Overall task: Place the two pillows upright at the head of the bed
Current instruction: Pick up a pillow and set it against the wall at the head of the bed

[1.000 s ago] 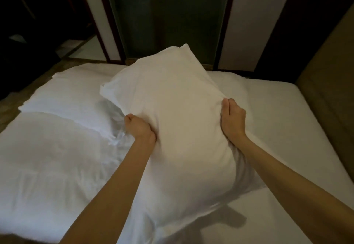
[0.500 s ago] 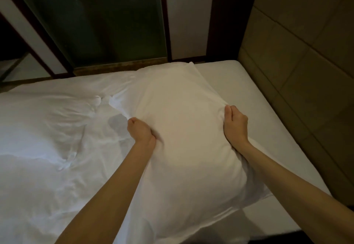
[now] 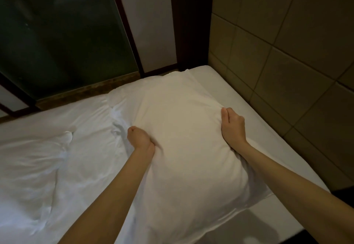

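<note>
— What shows from the head camera?
— A white pillow point(image 3: 183, 134) held over the bed point(image 3: 226, 82), its far corner near the bed's top corner beside the padded wall point(image 3: 287, 52).
— The hands?
— Left hand point(image 3: 140, 138) is curled into a fist on the pillow's left edge; right hand point(image 3: 232, 125) clasps the right edge, fingers pressed together.
— Anything else?
— A rumpled duvet point(image 3: 38, 157) at left.

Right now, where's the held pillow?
Head view: the pillow is centre-right, gripped at its edges by the left hand and right hand, over the bed's far-right corner beside the padded wall panel.
</note>
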Demonstrator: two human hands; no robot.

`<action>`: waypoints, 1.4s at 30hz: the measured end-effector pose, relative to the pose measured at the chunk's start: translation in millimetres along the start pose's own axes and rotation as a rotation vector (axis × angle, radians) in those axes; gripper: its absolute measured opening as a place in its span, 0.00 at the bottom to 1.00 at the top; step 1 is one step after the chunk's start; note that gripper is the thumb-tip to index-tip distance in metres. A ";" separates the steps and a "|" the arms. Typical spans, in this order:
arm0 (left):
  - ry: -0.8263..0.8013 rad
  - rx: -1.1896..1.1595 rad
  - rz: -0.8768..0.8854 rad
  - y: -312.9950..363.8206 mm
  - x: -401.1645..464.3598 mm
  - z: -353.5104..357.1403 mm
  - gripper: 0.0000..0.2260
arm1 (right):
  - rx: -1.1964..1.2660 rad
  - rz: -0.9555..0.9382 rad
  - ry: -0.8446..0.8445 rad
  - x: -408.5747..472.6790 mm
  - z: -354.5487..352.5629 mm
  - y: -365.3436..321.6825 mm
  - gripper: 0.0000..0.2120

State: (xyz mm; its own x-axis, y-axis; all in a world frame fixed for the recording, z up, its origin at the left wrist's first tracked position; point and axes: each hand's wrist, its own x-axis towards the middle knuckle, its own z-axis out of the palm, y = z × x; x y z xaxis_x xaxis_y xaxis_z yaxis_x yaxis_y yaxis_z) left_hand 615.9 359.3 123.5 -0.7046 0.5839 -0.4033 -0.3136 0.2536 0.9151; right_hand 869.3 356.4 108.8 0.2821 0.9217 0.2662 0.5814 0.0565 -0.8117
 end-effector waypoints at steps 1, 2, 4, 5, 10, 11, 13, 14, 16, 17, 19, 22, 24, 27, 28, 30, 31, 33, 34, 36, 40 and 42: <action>-0.012 0.001 -0.007 2.2 4.6 9.4 0.17 | -0.001 0.000 0.008 9.8 0.8 0.9 0.17; -0.031 -0.009 -0.016 3.8 6.6 16.9 0.17 | -0.006 -0.004 0.014 17.8 1.0 1.4 0.16; -0.083 -0.042 -0.026 8.3 10.6 35.5 0.15 | -0.014 -0.014 0.029 36.4 0.3 2.4 0.16; -0.100 -0.073 -0.033 10.1 12.9 44.3 0.13 | -0.008 -0.022 0.037 45.9 0.1 3.0 0.16; -0.131 -0.109 -0.077 12.5 32.6 112.1 0.13 | -0.030 -0.074 0.062 122.7 -1.4 17.9 0.17; -0.134 -0.103 -0.084 12.8 36.4 122.1 0.13 | -0.046 -0.091 0.079 133.4 -1.5 20.0 0.17; -0.143 -0.107 -0.094 12.4 46.0 150.3 0.12 | -0.037 -0.113 0.094 161.7 0.0 27.6 0.18; -0.138 -0.118 -0.091 11.4 52.0 169.3 0.11 | -0.031 -0.120 0.092 180.1 2.0 34.4 0.18; -0.138 -0.133 -0.105 9.2 63.5 203.3 0.11 | -0.034 -0.125 0.081 213.6 6.1 45.3 0.18; -0.144 -0.135 -0.100 7.7 71.1 225.0 0.11 | -0.041 -0.129 0.081 234.7 8.2 51.2 0.18; -0.142 -0.113 -0.081 3.3 88.2 262.2 0.14 | -0.055 -0.145 0.086 272.0 14.3 63.6 0.17; -0.151 -0.110 -0.104 -8.3 118.7 325.4 0.18 | -0.090 -0.181 0.080 331.4 25.4 78.8 0.16; -0.173 -0.134 -0.120 -13.3 136.3 357.0 0.17 | -0.113 -0.232 0.069 361.6 31.2 83.4 0.16; -0.271 -0.160 -0.138 -24.5 158.1 407.5 0.16 | -0.149 -0.303 0.091 408.7 35.4 92.2 0.17; -0.320 -0.158 -0.133 -28.8 162.2 423.3 0.15 | -0.158 -0.335 0.113 421.8 33.5 94.1 0.17; -0.425 -0.132 -0.087 -35.0 164.9 451.9 0.13 | -0.214 -0.409 0.153 441.7 28.4 95.9 0.17; -0.472 -0.122 -0.061 -38.8 166.6 467.9 0.13 | -0.251 -0.455 0.172 450.4 26.6 97.6 0.16; -0.563 -0.092 -0.011 -48.2 174.0 499.3 0.12 | -0.346 -0.555 0.229 467.7 25.2 104.2 0.15; -0.610 -0.045 0.028 -53.5 180.4 512.6 0.11 | -0.406 -0.603 0.251 475.3 26.5 108.8 0.15; -0.677 0.135 0.104 -64.5 201.6 538.8 0.10 | -0.536 -0.669 0.267 491.2 34.4 125.9 0.15; -0.876 0.441 0.016 -116.0 237.2 571.4 0.18 | -0.736 -0.653 0.088 492.4 68.0 194.9 0.12; -0.952 0.511 -0.070 -145.1 245.3 571.4 0.21 | -0.763 -0.610 -0.017 485.7 91.4 225.7 0.12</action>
State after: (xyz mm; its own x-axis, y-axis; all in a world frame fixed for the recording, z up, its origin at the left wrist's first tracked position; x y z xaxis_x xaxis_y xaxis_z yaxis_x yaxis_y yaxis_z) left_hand 852.3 906.5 -105.6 0.1570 0.8592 -0.4870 0.1235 0.4721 0.8728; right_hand 1067.8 851.9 7.4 -0.2388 0.8224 0.5163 0.9633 0.2676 0.0192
